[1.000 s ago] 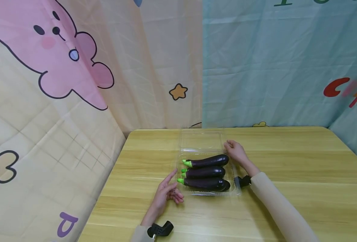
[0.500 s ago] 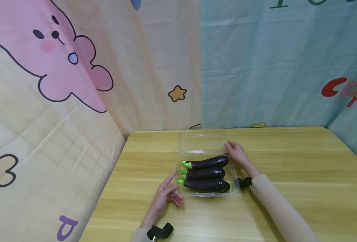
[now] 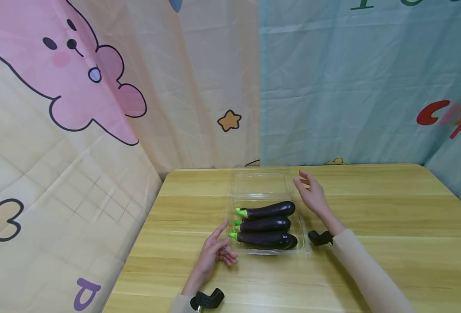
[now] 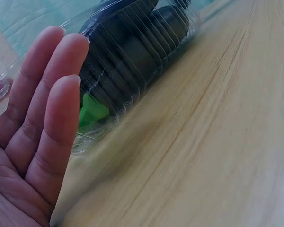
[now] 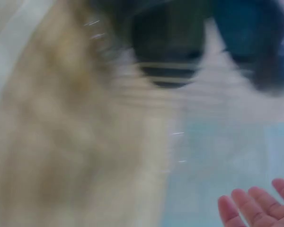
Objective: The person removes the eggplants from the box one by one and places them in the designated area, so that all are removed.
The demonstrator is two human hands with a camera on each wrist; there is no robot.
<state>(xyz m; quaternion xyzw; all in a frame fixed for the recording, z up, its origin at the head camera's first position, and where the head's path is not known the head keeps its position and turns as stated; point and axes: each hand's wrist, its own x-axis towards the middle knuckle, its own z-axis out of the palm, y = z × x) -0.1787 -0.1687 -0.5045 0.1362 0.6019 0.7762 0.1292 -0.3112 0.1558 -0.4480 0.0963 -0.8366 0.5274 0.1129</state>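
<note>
A clear plastic clamshell box [image 3: 302, 239] lies on the table with its lid [image 3: 260, 182] folded back toward the far edge. Several dark purple eggplants [image 3: 267, 224] with green stem ends lie side by side in its base. My left hand [image 3: 214, 252] is at the box's left side, fingers loosely extended, the index fingertip at the rim. In the left wrist view, the eggplants [image 4: 132, 47] show through the ribbed wall beside my fingers [image 4: 61, 113]. My right hand [image 3: 311, 193] is just right of the lid, fingers apart, holding nothing. The right wrist view is blurred, with fingertips [image 5: 246, 205] low in the corner.
The wooden table [image 3: 383, 243] extends on both sides of the box. Printed curtains [image 3: 343, 87] hang behind its far edge and along the left. A black wrist camera [image 3: 207, 299] sits on the left wrist, another [image 3: 320, 238] on the right.
My right hand has let go of the box's right edge near the hinge, moved slightly up and right, and spread its fingers. The left hand, box and eggplants stay where they were.
</note>
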